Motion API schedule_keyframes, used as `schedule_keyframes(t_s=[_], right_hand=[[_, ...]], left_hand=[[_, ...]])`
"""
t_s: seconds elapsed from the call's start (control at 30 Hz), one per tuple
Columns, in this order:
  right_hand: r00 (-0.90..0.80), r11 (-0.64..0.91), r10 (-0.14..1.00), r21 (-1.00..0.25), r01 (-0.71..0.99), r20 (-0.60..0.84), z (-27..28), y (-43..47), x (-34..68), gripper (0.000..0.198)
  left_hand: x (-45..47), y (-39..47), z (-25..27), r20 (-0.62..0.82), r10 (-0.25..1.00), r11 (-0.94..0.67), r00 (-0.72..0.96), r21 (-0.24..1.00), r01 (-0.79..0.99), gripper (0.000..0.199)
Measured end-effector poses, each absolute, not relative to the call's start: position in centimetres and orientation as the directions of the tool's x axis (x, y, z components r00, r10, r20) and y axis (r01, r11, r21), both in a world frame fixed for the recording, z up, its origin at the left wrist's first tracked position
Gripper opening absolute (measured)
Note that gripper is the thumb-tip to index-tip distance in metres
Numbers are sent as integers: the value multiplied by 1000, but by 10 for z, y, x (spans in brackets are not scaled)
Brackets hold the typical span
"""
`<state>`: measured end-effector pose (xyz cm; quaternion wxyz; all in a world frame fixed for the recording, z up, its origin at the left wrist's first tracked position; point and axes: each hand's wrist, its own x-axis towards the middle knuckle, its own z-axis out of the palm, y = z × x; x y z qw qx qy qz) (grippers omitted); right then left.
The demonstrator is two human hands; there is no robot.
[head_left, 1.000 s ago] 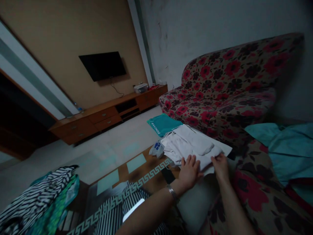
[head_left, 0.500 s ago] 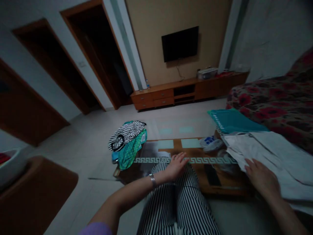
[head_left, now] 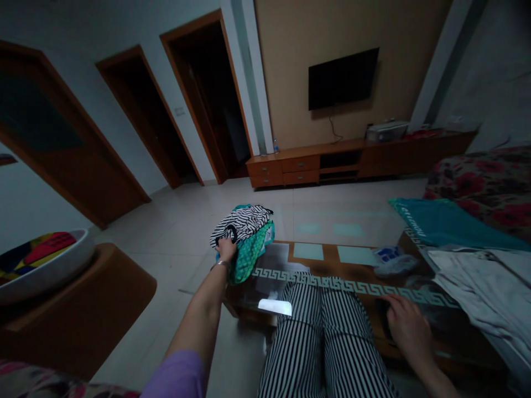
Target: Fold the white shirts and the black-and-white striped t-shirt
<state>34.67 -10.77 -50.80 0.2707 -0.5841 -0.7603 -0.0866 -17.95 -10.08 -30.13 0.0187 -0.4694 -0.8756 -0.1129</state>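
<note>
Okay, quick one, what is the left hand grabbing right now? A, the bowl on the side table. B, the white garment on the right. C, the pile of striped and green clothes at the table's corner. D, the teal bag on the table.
C: the left hand closes on the pile of striped and green clothes at the table's far-left corner.

A single camera sits on the person's head and looks forward and down over the striped trousers (head_left: 323, 337) on their lap, with the glass-topped worktop (head_left: 332, 265) close in the lower middle. It faces across the tiled floor (head_left: 174, 221) toward the far wall, where the wall television (head_left: 343, 78) and the long wooden cabinet (head_left: 357, 160) stand well back, the doorways (head_left: 207, 99) to the left and the floral sofa (head_left: 481, 182) at the right edge. The wide lens bends the edges, and both forearms enter from the bottom, the left hand (head_left: 226, 250) far out, the right hand (head_left: 409, 329) nearer.
</note>
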Motion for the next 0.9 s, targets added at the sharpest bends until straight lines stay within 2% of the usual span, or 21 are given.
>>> schedule_keyframes(t_s=[0.13,0.2,0.27,0.33,0.37,0.43,0.5,0.57,0.63,0.73,0.83,0.9], right_hand=[[-177,314,837,-191,930,518,-508,-106,354,33],[-169,316,834,-206,926,525,-509,-105,354,32],[-152,313,837,-232,921,525,-510,-108,348,33],[-136,305,848,-261,916,513,-508,-115,341,34],[-134,305,855,-277,911,501,-506,-119,337,36],[-133,311,872,-323,894,471,-500,-127,332,37],[-139,330,889,-399,855,437,-492,-135,331,39],[-141,344,908,-513,787,394,-484,-140,331,40],[-117,307,941,-656,689,317,-475,-145,330,40],[-84,200,979,-831,519,183,-460,-153,315,43],[-224,277,955,-852,444,194,-442,-160,289,50],[-380,385,900,-803,455,216,-432,-162,277,40]], left_hand=[[-141,-79,-274,216,911,292,-352,267,919,30],[-98,-82,-270,259,949,100,-180,293,951,35],[-48,-100,-277,246,969,-115,37,311,943,32],[1,-133,-295,205,927,-367,314,322,873,26],[21,-152,-307,199,840,-543,505,287,789,38],[48,-188,-332,106,748,-657,655,250,711,47],[58,-216,-357,34,759,-637,650,242,732,49],[57,-235,-376,28,811,-570,584,261,779,48],[49,-247,-390,88,846,-526,526,306,794,42],[30,-255,-399,252,882,-468,399,368,804,31],[5,-249,-400,403,908,-268,112,356,895,34],[-15,-240,-400,405,909,-48,-99,337,940,41]])
